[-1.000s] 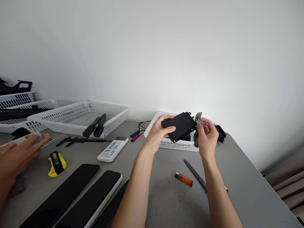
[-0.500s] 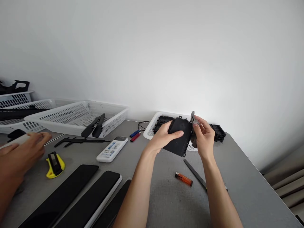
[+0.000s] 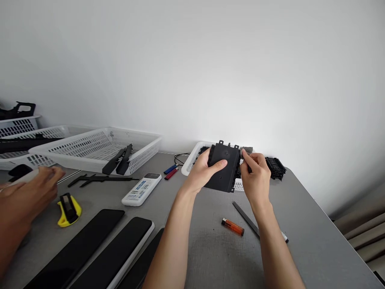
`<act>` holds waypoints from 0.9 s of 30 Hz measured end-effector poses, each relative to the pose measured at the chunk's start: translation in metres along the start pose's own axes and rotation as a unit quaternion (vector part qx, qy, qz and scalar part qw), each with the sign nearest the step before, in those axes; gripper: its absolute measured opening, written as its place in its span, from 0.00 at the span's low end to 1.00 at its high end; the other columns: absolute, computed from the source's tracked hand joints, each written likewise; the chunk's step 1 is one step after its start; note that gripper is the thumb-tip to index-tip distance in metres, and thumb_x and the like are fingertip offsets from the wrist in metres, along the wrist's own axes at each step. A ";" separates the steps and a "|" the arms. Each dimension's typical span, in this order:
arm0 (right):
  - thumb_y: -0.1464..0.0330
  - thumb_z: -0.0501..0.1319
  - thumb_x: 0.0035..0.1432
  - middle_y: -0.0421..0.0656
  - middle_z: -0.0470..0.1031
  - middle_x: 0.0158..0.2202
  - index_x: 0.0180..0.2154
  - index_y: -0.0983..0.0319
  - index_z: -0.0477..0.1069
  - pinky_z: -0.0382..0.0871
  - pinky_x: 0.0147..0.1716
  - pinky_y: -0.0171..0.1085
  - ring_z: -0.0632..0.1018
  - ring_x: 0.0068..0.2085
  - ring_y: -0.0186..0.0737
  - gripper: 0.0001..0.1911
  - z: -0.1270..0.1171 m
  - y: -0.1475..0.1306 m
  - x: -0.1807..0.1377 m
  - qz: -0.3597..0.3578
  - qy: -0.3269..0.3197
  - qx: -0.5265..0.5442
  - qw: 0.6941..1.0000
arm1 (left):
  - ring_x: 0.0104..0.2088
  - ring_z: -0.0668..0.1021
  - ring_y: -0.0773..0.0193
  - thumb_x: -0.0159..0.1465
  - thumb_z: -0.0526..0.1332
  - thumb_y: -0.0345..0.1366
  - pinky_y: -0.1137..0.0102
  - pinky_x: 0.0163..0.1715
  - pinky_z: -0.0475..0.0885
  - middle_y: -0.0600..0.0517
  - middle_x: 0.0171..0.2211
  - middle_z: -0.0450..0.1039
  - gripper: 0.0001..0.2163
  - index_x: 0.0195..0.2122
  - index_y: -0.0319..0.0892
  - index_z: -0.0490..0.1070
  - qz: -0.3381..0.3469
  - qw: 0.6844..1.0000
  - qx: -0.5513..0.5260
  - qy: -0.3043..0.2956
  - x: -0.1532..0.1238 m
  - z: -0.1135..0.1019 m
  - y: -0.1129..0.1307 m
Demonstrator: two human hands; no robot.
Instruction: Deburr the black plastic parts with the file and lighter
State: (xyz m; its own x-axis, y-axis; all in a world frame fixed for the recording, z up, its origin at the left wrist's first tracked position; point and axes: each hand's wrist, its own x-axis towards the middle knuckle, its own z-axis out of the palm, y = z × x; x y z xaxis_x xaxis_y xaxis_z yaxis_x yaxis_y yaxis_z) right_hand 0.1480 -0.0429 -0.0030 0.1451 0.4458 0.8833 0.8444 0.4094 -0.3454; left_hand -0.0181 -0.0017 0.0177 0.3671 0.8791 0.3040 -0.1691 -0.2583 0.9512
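From the head view, my left hand (image 3: 207, 170) is closed around one flat black plastic plate (image 3: 224, 168), thumb across its face, holding it upright above the grey table (image 3: 300, 241), just in front of the nearest white perforated basket (image 3: 192, 158). My right hand (image 3: 255, 178) pinches one small grey piece (image 3: 247, 150) against the plate's upper right corner. I count four white baskets, three lighters (orange (image 3: 232, 226), blue (image 3: 171, 169), red (image 3: 171, 174)), three long black panels (image 3: 78, 249), one yellow utility knife (image 3: 68, 204) and one white remote control (image 3: 141, 189), its blue print too small to read. A co-worker's hand (image 3: 27, 192) rests at far left.
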 end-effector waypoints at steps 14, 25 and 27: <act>0.77 0.48 0.67 0.48 0.72 0.37 0.55 0.68 0.73 0.70 0.30 0.40 0.74 0.36 0.43 0.21 -0.016 -0.018 -0.002 -0.144 -0.201 -0.112 0.963 | 0.46 0.81 0.49 0.51 0.75 0.46 0.62 0.43 0.77 0.45 0.47 0.81 0.24 0.46 0.41 0.75 0.017 0.992 -0.068 0.107 0.007 -0.009 -0.007; 0.77 0.51 0.65 0.44 0.69 0.35 0.31 0.61 0.77 0.65 0.29 0.37 0.71 0.33 0.36 0.18 -0.026 -0.015 0.006 -0.101 -0.230 0.048 0.967 | 0.42 0.81 0.50 0.49 0.75 0.48 0.64 0.37 0.77 0.45 0.44 0.81 0.25 0.45 0.41 0.75 0.002 0.990 -0.071 0.125 0.006 -0.012 -0.005; 0.75 0.52 0.65 0.44 0.70 0.35 0.32 0.61 0.78 0.65 0.28 0.37 0.71 0.32 0.35 0.17 -0.027 -0.007 0.007 -0.044 -0.169 0.081 0.981 | 0.45 0.81 0.49 0.50 0.74 0.48 0.63 0.40 0.77 0.45 0.46 0.80 0.26 0.47 0.41 0.75 0.000 0.992 -0.058 0.116 0.005 -0.010 -0.004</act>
State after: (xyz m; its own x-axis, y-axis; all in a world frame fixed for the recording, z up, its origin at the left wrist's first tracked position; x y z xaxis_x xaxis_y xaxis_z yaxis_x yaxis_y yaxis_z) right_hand 0.1571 -0.0639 0.0141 -0.1275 0.6302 0.7659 0.7494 0.5670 -0.3418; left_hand -0.0244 0.0076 0.0146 0.1495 0.9509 0.2711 -0.2783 -0.2227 0.9343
